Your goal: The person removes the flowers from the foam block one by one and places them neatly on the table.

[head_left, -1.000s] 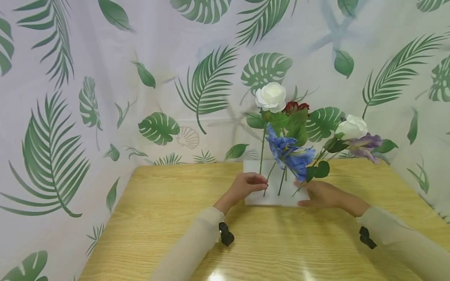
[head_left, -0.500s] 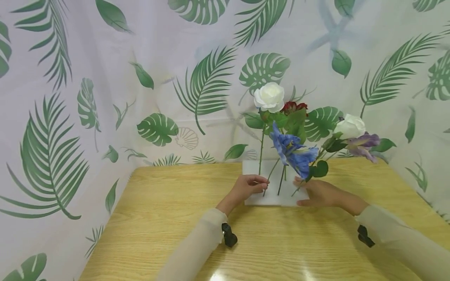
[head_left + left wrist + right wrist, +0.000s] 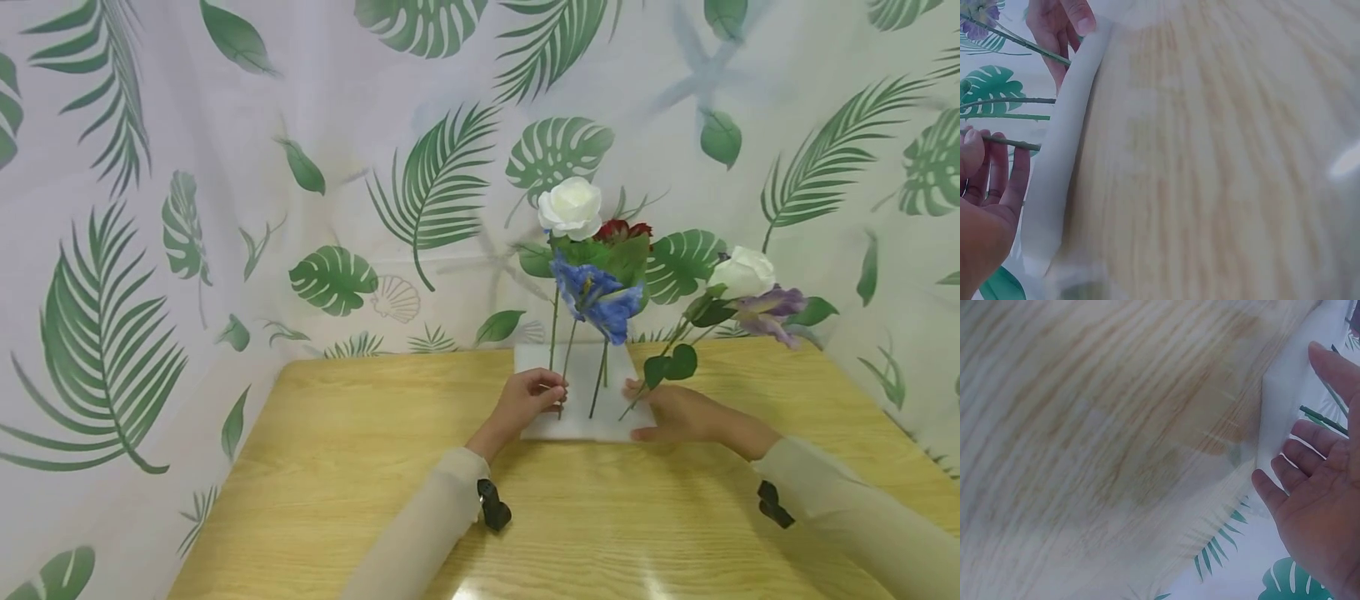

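A white foam block lies on the table with several artificial flowers standing in it. With thumb and fingers, my left hand pinches the lower stem of a blue flower; the left wrist view shows that stem meeting the foam. My right hand rests at the block's right edge, its fingers loosely spread in the right wrist view, the thumb against the foam. Beside it, a white rose and a purple flower lean right. Another white rose stands upright, and a red flower is partly hidden.
The wooden table extends left of and in front of the block. A white curtain with green leaf prints hangs behind and along the sides. Black wrist cameras sit on both sleeves.
The blue flower's head first shifted slightly right, then swung left and up, turning, while my left hand kept hold of its stem. My right hand stayed at the foam's edge.
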Tool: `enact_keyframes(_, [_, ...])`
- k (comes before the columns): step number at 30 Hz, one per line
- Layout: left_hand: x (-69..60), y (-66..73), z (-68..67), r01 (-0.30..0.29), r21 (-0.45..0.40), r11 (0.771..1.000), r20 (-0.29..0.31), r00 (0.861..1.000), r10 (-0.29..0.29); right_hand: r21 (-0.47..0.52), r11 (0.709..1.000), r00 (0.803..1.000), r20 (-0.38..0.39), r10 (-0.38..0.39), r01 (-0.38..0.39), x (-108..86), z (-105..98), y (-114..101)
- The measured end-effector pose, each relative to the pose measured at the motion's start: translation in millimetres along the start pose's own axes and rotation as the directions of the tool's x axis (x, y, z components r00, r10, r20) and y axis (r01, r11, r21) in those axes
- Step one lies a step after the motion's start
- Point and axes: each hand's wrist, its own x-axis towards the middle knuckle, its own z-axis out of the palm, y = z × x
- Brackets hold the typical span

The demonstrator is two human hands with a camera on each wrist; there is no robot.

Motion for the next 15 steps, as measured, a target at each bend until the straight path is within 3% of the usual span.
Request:
enact_keyframes(6, [-2.0,-0.3,1.6,0.007,0.011,1.000,-0.044,0.999,-0.007,0.004,1.000,1.000,0.005,-0.008,0.008,-0.3,1,-2])
enact_keyframes(15, [-0.5,9.9,-1.7,-0.007,0.032,0.999,-0.001,1.000,0.007,0.023,0.999,0.999,0.033,0.022,-0.023,-1.9,-3,-3])
